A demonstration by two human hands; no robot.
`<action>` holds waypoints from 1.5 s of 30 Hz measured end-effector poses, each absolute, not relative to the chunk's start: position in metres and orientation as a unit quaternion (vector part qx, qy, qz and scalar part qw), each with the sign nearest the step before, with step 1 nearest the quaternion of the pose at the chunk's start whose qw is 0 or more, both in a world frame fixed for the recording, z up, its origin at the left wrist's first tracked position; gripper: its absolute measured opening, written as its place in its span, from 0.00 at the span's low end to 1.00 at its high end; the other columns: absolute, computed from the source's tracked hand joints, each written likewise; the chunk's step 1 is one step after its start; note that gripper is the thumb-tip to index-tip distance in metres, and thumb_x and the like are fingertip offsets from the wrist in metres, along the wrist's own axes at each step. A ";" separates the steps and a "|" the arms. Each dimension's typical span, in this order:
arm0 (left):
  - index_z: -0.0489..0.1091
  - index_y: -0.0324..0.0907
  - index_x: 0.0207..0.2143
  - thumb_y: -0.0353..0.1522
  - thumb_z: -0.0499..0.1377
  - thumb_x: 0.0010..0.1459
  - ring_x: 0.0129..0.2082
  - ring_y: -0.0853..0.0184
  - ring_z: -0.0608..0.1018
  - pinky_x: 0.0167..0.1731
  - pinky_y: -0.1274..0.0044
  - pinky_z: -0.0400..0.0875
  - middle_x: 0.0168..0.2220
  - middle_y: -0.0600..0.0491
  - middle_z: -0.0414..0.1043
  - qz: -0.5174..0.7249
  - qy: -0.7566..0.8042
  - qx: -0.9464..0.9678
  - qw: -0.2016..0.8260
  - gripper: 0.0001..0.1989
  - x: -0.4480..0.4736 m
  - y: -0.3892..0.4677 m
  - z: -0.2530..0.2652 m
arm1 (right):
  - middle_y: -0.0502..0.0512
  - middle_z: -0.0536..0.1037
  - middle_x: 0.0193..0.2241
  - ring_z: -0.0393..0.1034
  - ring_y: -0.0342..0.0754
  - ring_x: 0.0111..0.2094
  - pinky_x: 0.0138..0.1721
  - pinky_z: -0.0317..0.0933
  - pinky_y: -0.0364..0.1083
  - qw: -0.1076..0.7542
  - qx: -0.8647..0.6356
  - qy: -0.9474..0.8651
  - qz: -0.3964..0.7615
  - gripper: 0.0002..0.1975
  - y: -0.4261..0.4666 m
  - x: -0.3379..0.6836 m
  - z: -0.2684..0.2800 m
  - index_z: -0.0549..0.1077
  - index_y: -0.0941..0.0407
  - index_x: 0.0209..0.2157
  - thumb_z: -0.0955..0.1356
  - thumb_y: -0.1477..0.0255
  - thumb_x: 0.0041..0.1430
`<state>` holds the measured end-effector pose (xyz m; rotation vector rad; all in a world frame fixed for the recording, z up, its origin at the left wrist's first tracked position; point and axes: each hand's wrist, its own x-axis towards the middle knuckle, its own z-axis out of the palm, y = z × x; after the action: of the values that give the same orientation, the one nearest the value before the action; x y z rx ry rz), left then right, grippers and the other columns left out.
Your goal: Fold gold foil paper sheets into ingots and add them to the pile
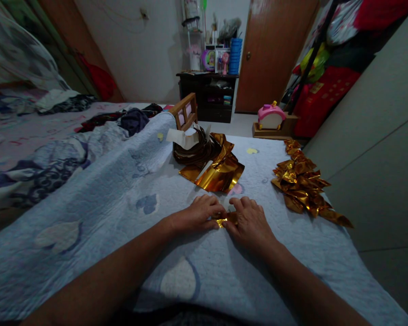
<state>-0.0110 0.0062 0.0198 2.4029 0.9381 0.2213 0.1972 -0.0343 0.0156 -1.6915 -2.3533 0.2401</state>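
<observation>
Left hand (203,213) and right hand (250,222) pinched a small gold foil piece (221,222) between them on the quilt (212,258), seemingly to steady it; gold sheets (219,177) lay beyond, probably for easy reach.

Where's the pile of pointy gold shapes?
In the head view, the pointy gold pile lies along the right edge of the blue bedcover, beyond and to the right of the right hand.

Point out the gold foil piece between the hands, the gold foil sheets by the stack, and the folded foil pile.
Gold foil piece (221,222): head view, bright visible strip.
Gold foil sheets (215,178): head view, shiny face.
Folded foil pile (303,182): head view, middle.
</observation>
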 end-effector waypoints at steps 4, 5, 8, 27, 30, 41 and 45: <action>0.74 0.48 0.47 0.34 0.64 0.63 0.48 0.59 0.68 0.46 0.71 0.60 0.46 0.52 0.69 0.081 0.347 0.894 0.271 0.10 -0.012 0.008 0.017 | 0.65 0.71 0.53 0.65 0.64 0.52 0.49 0.57 0.58 0.105 -0.581 -0.804 0.070 0.31 -0.030 0.210 0.013 0.66 0.52 0.63 0.70 0.58 0.60; 0.74 0.48 0.47 0.34 0.64 0.62 0.48 0.59 0.68 0.46 0.71 0.60 0.46 0.52 0.69 0.078 0.347 0.894 0.272 0.10 -0.012 0.008 0.016 | 0.66 0.69 0.57 0.62 0.66 0.56 0.53 0.55 0.61 0.100 -0.581 -0.805 0.067 0.35 -0.029 0.214 0.011 0.63 0.51 0.65 0.70 0.57 0.59; 0.74 0.48 0.47 0.33 0.64 0.62 0.48 0.59 0.68 0.46 0.70 0.60 0.46 0.51 0.69 0.073 0.346 0.894 0.276 0.11 -0.012 0.009 0.016 | 0.68 0.63 0.64 0.54 0.71 0.65 0.61 0.48 0.67 0.069 -0.579 -0.810 0.065 0.39 -0.024 0.227 0.006 0.58 0.51 0.69 0.70 0.57 0.59; 0.74 0.49 0.48 0.32 0.63 0.62 0.49 0.59 0.69 0.48 0.70 0.61 0.46 0.52 0.68 0.084 0.331 0.897 0.280 0.12 -0.016 0.008 0.019 | 0.66 0.67 0.58 0.59 0.62 0.60 0.60 0.55 0.63 0.215 -0.498 -0.823 0.172 0.31 -0.014 0.244 0.021 0.68 0.57 0.59 0.67 0.78 0.50; 0.73 0.48 0.48 0.33 0.62 0.64 0.48 0.60 0.69 0.48 0.70 0.61 0.46 0.52 0.68 0.091 0.323 0.900 0.277 0.10 -0.016 0.008 0.017 | 0.61 0.72 0.44 0.65 0.56 0.49 0.51 0.61 0.55 0.289 -0.420 -0.838 0.194 0.15 -0.017 0.228 0.022 0.73 0.56 0.44 0.65 0.81 0.56; 0.68 0.42 0.41 0.32 0.63 0.62 0.45 0.61 0.67 0.47 0.71 0.61 0.43 0.52 0.66 0.079 0.356 0.888 0.281 0.07 -0.013 0.005 0.022 | 0.53 0.72 0.32 0.63 0.50 0.36 0.39 0.55 0.49 0.189 -0.424 -0.864 0.193 0.03 -0.022 0.205 0.008 0.71 0.56 0.32 0.69 0.77 0.60; 0.69 0.43 0.39 0.34 0.63 0.62 0.47 0.60 0.66 0.49 0.70 0.61 0.45 0.51 0.65 0.071 0.372 0.885 0.270 0.07 -0.016 0.005 0.023 | 0.54 0.71 0.33 0.62 0.51 0.36 0.38 0.53 0.49 0.170 -0.468 -0.855 0.145 0.05 -0.028 0.195 0.010 0.69 0.56 0.32 0.69 0.72 0.62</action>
<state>-0.0155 0.0054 0.0231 2.3857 1.0016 0.1912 0.1955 -0.0280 0.0103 -1.3286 -2.4289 0.4115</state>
